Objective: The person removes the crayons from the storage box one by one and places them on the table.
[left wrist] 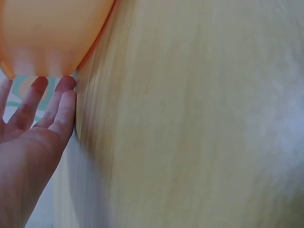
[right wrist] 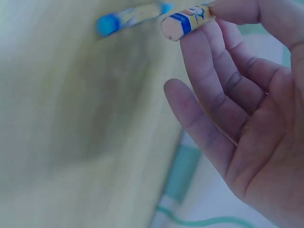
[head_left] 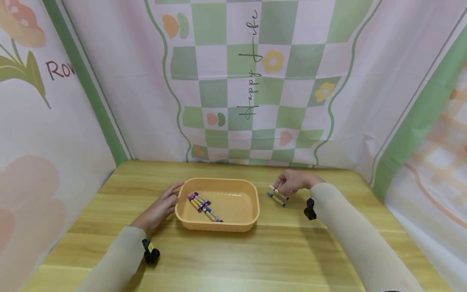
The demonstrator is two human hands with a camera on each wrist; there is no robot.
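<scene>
Pale pink crayon (right wrist: 189,20), pinched in your right hand (head_left: 296,181), right of frame centre.
Just beside it, a blue crayon (head_left: 276,199) on the tabletop (head_left: 277,251); your left hand (head_left: 160,209), fingers extended, touches the yellow-orange tray (head_left: 235,207), lower centre of frame, with a group of crayons (head_left: 198,201) in its left half.

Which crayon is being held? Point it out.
The pink-ended crayon, pinched in the right hand; the blue one lies on the table, the others in the tray.

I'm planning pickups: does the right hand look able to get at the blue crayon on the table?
Likely yes: nothing covers the nearby blue crayon, though the right hand pinches a pale crayon.
</scene>
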